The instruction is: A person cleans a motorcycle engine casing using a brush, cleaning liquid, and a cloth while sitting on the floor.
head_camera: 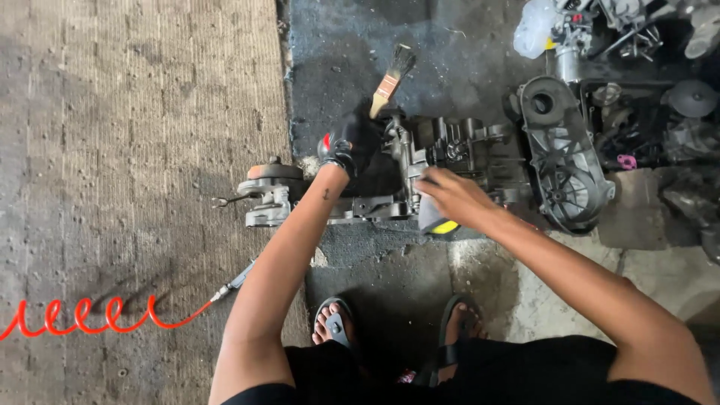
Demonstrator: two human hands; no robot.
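Observation:
A greasy scooter engine (442, 161) lies on the dark floor in front of me. My left hand (351, 142), in a black glove, grips a paintbrush (391, 79) with a wooden handle and dark bristles that point away from me, above the engine's left part. My right hand (454, 196), bare, rests on the near side of the engine and holds a small grey and yellow bottle (436, 222) tipped toward the casing.
A detached grey engine side cover (564, 154) lies to the right, with a heap of engine parts (645, 112) behind it. A coiled red air hose (82, 315) runs across the concrete at the left. My sandalled feet (334, 322) are below.

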